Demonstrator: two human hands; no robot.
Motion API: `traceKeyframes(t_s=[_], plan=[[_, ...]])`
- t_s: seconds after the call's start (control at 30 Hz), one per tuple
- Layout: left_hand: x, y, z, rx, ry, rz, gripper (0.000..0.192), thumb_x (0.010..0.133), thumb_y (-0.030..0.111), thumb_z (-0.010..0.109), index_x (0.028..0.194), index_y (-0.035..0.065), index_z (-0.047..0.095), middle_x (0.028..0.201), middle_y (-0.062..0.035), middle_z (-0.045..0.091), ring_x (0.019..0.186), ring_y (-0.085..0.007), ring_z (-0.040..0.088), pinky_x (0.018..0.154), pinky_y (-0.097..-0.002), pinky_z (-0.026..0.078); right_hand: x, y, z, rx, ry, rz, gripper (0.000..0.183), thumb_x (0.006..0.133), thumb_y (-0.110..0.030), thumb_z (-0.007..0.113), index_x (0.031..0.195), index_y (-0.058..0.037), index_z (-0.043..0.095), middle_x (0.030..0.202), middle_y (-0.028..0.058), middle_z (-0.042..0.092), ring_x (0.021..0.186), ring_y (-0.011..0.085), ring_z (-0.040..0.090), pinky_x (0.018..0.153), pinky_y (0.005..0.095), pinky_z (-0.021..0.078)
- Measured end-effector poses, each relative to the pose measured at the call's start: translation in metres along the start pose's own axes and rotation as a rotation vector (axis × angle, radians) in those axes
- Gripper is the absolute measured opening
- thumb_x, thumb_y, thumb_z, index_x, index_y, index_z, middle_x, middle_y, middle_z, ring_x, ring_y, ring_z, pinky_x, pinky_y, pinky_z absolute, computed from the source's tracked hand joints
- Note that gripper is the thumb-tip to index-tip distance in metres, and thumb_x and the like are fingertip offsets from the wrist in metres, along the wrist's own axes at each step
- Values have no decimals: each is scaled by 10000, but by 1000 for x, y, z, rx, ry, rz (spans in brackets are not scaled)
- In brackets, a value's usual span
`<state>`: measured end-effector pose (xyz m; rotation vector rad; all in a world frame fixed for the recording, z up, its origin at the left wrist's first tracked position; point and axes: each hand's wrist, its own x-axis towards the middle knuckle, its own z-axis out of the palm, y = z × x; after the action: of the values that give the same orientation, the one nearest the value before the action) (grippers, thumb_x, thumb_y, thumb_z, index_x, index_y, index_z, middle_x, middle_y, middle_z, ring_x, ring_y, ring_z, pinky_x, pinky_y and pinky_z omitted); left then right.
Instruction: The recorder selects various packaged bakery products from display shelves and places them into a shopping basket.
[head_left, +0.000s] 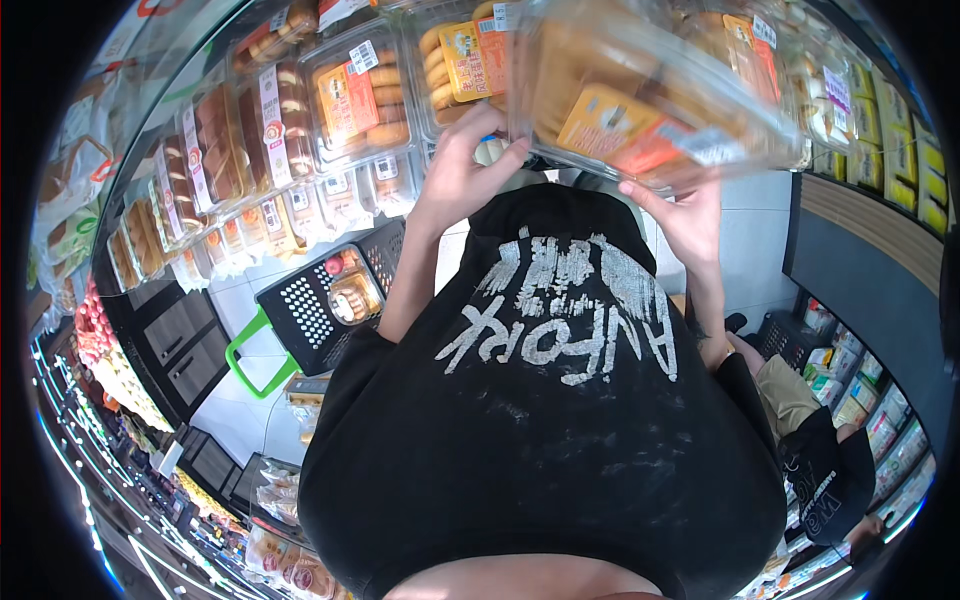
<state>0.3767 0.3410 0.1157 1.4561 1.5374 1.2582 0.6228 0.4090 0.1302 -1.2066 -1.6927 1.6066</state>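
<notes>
A clear plastic box of pastries (637, 127) with an orange and red label is lifted over the display, tilted and blurred. My right hand (679, 217) grips its near edge, the thumb in front and the fingers partly hidden beneath. At the box's left corner, the thumb and index finger of my left hand (469, 165) close on the edge; the other fingertips are hidden. Beyond my left hand sits a similar box of small round cakes (465, 67), with another such box (360, 94) to its left.
Left on the display are packs of brown cake rolls (274, 127). A black shopping basket (300, 322) with a green handle stands on the floor, holding packaged food. Yellow packs (866, 127) line a shelf at right. Another person (817, 465) is low at the right, near stocked shelves.
</notes>
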Motion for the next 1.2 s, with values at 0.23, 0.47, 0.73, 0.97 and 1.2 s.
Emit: traceKeyframes(t_s=[0.23, 0.47, 0.73, 0.97, 1.2], plan=[[-3, -9, 0, -164, -69, -76, 118, 806, 94, 604, 783, -8, 548, 728, -39, 512, 712, -128, 482, 676, -279, 402, 8, -12, 2, 379, 31, -62, 783, 684, 5, 737, 1296, 35, 249, 1122, 127, 520, 1049, 173, 523, 901, 326, 431], [-1, -8, 29, -552, 3, -308, 136, 879, 120, 560, 785, 38, 505, 689, 59, 464, 641, -18, 392, 573, -190, 329, 16, 2, 2, 600, 107, 246, 468, 838, -146, 609, 1221, 9, 388, 1097, 89, 520, 981, 155, 530, 821, 294, 454], [11, -1, 60, -552, 66, -375, 184, 896, 163, 548, 773, 41, 485, 673, 64, 458, 623, -7, 371, 538, -182, 301, 24, 15, 7, 583, 320, 82, 434, 872, -103, 551, 1245, 22, 367, 1101, 87, 482, 1035, 174, 499, 904, 312, 415], [26, -7, 68, -521, 84, -362, 225, 903, 216, 531, 818, 11, 500, 736, -2, 530, 716, -68, 491, 671, -213, 397, 21, 21, 3, 494, 362, 76, 481, 873, -78, 535, 1298, 16, 329, 1185, 106, 436, 1130, 202, 462, 966, 324, 380], [31, -9, 78, -633, 151, -400, 202, 901, 204, 521, 830, 15, 510, 766, -8, 518, 744, -92, 519, 707, -228, 405, 14, 37, -18, 473, 316, 210, 473, 836, -118, 594, 1257, -24, 400, 1167, 107, 458, 1050, 165, 495, 902, 314, 400]])
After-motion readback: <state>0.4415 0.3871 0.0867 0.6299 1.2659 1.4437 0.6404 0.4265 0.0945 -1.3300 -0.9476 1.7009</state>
